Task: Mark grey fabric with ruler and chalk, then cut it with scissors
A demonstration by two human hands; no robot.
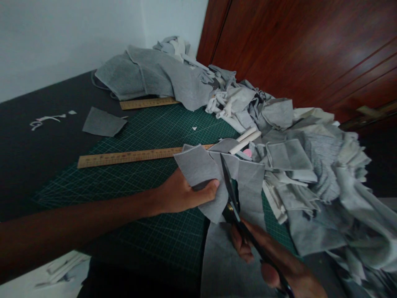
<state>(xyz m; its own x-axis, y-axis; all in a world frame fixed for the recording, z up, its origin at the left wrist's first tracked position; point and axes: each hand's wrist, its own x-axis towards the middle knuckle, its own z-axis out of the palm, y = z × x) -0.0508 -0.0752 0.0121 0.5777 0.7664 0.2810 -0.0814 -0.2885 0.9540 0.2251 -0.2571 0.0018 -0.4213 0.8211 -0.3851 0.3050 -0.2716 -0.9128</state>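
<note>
My left hand (181, 192) pinches a piece of grey fabric (200, 167), its thumb pressed on top and the other fingers hidden beneath. My right hand (263, 252) grips a pair of black-handled scissors (229, 182). The scissors' blades point away from me and lie at the fabric's right edge, with grey cloth on both sides. To the right of the blades, a longer grey strip (251, 178) hangs down over the table's near edge. How deep the blades reach into the cloth is hard to tell.
A green cutting mat (149, 182) covers the dark table (18, 124). Two wooden rulers (130, 156) lie on it, beside a loose grey square (104, 122). Heaped fabric scraps (288, 157) fill the right side, with larger grey cloth (155, 72) behind. A wooden door (294, 49) stands beyond.
</note>
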